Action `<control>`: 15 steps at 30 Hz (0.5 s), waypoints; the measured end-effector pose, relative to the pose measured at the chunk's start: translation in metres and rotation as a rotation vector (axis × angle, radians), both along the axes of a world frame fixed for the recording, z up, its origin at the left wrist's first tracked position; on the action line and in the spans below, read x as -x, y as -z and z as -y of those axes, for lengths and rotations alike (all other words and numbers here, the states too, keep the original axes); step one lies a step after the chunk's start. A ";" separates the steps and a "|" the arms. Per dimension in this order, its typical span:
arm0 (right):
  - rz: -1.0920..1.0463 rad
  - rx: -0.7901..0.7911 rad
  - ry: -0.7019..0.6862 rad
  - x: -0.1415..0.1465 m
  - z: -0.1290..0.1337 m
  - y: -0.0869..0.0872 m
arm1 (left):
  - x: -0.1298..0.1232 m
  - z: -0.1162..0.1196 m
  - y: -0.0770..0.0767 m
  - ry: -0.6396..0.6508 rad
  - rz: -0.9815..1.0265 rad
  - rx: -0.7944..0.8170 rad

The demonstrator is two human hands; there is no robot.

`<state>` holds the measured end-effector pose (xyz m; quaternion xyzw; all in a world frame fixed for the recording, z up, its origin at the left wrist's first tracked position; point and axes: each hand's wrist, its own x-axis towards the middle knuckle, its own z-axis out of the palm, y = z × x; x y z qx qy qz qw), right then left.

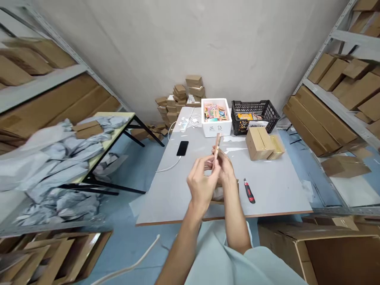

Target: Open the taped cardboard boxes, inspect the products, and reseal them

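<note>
Above the middle of the table, my left hand (202,178) and my right hand (225,166) both grip a thin, pinkish-tan flat packet (218,143). It stands nearly upright and is turned edge-on, so its faces are hidden from me. The fingers of both hands are closed around its lower part. Beneath my wrists, partly covered by my forearms, lies a brown cardboard box (218,202) at the table's front edge, with something greyish showing in it. A red and black box cutter (249,191) rests to the right of my right forearm.
On the table (166,198) are a white foam box (216,128) of colourful packets, a black crate (252,107), cardboard boxes (259,144) and a phone (182,148) on a cable. Shelves with cartons flank both sides. A big open carton (335,253) stands at front right.
</note>
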<state>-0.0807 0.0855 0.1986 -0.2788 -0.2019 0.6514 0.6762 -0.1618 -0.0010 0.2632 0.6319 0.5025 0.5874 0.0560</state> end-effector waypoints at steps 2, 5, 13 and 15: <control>-0.055 -0.021 0.029 -0.012 -0.003 -0.007 | 0.010 -0.008 -0.005 -0.003 0.097 0.026; -0.033 -0.094 0.160 -0.024 0.006 -0.020 | 0.022 -0.028 -0.009 0.031 0.253 0.073; 0.630 -0.402 0.628 -0.006 0.069 -0.062 | 0.002 -0.048 -0.008 0.410 0.580 0.288; 0.825 -0.493 0.749 0.005 0.080 -0.064 | -0.004 -0.042 -0.006 0.590 0.691 0.398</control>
